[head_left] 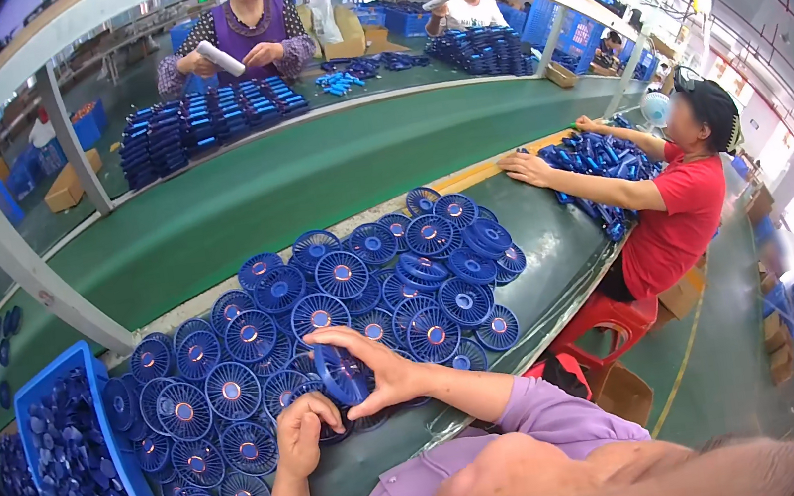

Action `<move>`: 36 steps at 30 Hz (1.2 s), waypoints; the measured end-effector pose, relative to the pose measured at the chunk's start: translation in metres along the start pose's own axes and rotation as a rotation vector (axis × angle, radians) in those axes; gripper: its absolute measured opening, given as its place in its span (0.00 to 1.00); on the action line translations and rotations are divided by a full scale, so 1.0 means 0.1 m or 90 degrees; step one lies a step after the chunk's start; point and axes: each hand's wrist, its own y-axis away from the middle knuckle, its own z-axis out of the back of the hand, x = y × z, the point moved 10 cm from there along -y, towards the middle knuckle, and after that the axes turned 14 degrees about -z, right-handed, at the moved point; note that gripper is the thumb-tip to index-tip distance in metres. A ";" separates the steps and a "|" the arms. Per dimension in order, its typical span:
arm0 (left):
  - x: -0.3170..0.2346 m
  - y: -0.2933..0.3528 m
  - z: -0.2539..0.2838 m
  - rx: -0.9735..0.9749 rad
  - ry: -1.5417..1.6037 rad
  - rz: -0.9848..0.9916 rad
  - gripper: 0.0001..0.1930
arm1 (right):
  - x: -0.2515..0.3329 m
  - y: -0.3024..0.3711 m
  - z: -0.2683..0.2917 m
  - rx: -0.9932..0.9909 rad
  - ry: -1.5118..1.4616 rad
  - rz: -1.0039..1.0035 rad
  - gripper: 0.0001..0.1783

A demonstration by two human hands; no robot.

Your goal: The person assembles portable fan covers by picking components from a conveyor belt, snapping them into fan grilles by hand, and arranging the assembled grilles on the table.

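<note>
In my right hand [383, 368] is a round dark blue fan cage [341, 374], tilted on its edge, with the thumb below it and the fingers over its upper rim. Close against its lower left side is my left hand [303, 431], its fingers curled in; whatever they may hold is hidden. Around both hands spreads a pile of similar round blue fan grilles [233, 390], some overlapping, many with a shiny coppery centre. They lie on the dark green bench top [544, 259].
At my left a blue bin [103, 417] holds many small dark blue parts. A green conveyor belt [307, 174] runs beyond the bench. To the right a co-worker in red [679, 221] handles a heap of blue parts [598, 171]. Across the belt, people work behind stacked blue handles [239, 113].
</note>
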 end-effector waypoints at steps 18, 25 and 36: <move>0.07 0.09 0.09 -0.017 -0.149 0.012 0.09 | 0.00 0.03 -0.21 0.029 0.048 0.022 0.57; -0.08 0.04 0.22 -0.125 -0.129 -0.033 0.11 | 0.02 0.03 -0.21 0.037 0.030 0.018 0.58; -0.02 0.12 0.47 -0.250 -0.145 -0.023 0.13 | -0.03 0.03 -0.18 0.019 0.035 0.011 0.60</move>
